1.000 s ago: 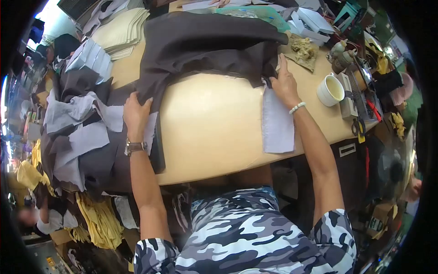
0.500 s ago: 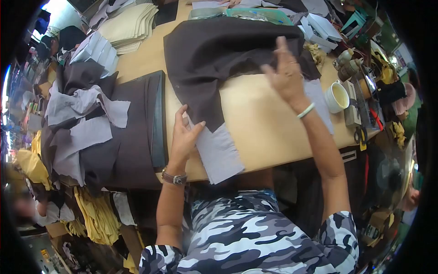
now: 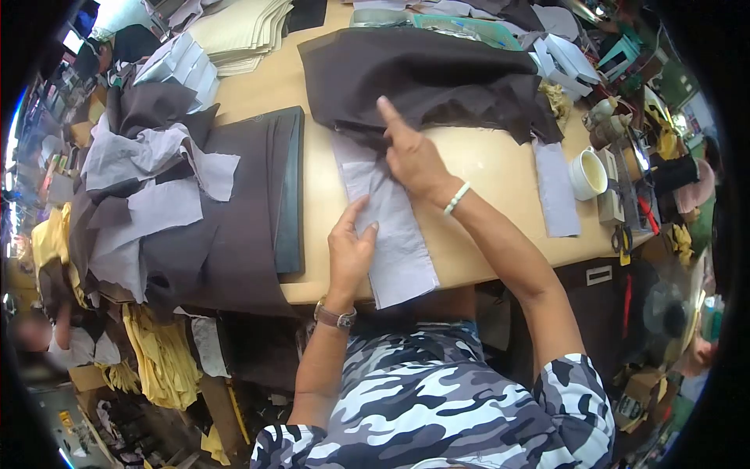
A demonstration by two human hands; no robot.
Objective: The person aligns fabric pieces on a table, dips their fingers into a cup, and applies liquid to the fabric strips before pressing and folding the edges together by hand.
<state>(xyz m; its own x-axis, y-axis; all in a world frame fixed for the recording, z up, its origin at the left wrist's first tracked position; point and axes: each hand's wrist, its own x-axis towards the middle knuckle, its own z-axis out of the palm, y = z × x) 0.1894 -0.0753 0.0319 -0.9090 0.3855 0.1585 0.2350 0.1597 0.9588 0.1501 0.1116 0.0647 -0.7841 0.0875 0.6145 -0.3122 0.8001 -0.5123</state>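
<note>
My left hand [image 3: 349, 254] half-open at pale strip [image 3: 402, 254]; right hand [image 3: 416, 162] over dark cloth [image 3: 375, 74], grip unclear.
Mug [image 3: 578, 180] yellowish inside; green tray [image 3: 509, 34] holds clutter; tabletop [image 3: 488, 207] bare right of strip.

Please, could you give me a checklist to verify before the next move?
1. Left hand at left pale strip: ok, at its edge.
2. Right hand pressing dark cloth: cannot tell.
3. Left pale strip fully on table: not ok, near end passes the edge.
4. Dark cloth smooth: not ok, folds show.
5. Cup apart from right pale strip: cannot tell, they nearly meet.
6. Scissors away from dark cloth: ok.
</note>
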